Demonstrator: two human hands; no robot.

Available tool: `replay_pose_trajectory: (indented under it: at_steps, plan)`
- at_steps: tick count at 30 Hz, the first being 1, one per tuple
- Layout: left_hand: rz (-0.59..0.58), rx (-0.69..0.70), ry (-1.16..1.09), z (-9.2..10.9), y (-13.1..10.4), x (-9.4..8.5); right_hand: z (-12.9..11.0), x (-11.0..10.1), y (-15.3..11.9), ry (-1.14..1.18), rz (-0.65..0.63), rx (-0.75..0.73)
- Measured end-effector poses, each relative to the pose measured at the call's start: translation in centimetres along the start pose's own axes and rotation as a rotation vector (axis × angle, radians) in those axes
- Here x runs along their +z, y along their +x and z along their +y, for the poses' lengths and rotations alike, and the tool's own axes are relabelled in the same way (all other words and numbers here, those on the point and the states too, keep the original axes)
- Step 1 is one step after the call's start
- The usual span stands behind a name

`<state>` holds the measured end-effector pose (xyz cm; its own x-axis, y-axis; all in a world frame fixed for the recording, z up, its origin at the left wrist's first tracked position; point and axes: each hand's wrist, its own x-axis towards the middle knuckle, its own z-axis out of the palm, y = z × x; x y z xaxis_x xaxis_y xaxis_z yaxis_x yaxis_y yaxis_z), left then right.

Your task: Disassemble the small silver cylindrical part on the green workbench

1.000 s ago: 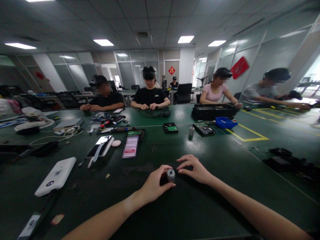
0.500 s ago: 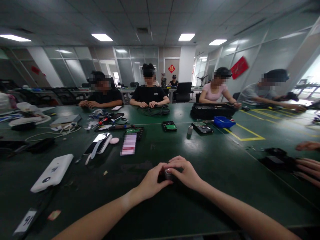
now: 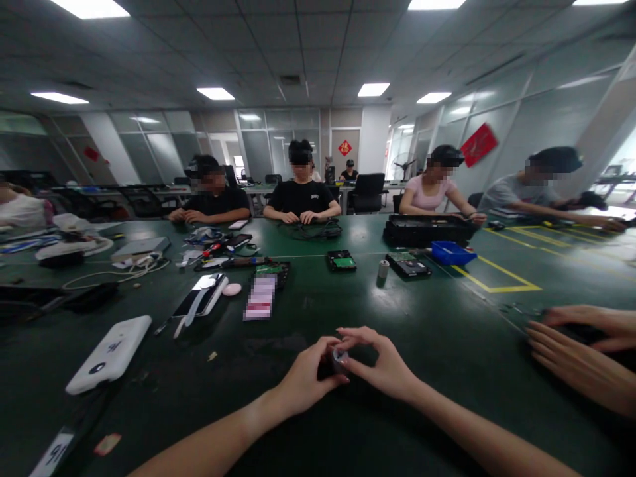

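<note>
Basically, the left hand [image 3: 304, 376] curled half-closed round the metal cylinder [image 3: 340, 358] at the table's [image 3: 318, 444] near side, probably steadying it while the right hand's [image 3: 386, 366] bent fingers gripped its top.

Left hand [image 3: 304, 376], right hand [image 3: 388, 372] bare; forearms [image 3: 477, 424] bare, slender.

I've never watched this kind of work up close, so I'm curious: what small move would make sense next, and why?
Probably a small twist of the right fingers at the top of the little metal cylinder, with the left hand steadying it. The left fingers curl round its side, and the right finger and thumb are already at its top.
</note>
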<state>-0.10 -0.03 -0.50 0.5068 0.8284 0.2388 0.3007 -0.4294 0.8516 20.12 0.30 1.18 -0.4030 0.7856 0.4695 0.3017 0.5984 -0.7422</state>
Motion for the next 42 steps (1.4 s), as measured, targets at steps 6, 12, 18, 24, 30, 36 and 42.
replay_pose_trajectory:
  at_steps: [6,12,18,24,30,36,42]
  plan:
    - [0.0,-0.013,-0.019,-0.2,0.1,0.2,0.0,-0.5,0.1,0.01,0.073,0.037]
    - [0.027,-0.024,0.047,-0.2,0.1,0.3,-0.4,0.6,0.4,0.016,0.066,0.047]
    - [0.012,-0.031,0.037,-0.2,0.0,0.2,0.6,-1.5,1.0,0.147,0.137,0.061]
    - [-0.006,-0.04,0.024,0.2,0.0,-0.1,3.7,-4.5,0.0,0.068,-0.26,0.165]
    - [-0.017,-0.043,0.029,-0.2,-0.1,0.0,4.8,-4.7,0.0,0.008,-0.324,0.139]
    - [0.093,0.169,0.246,0.0,-0.1,-0.4,4.2,-4.0,0.2,-0.03,-0.189,0.116]
    - [0.33,0.75,0.401,8.4,-3.1,-0.2,0.8,-1.1,0.4,0.125,0.103,0.044]
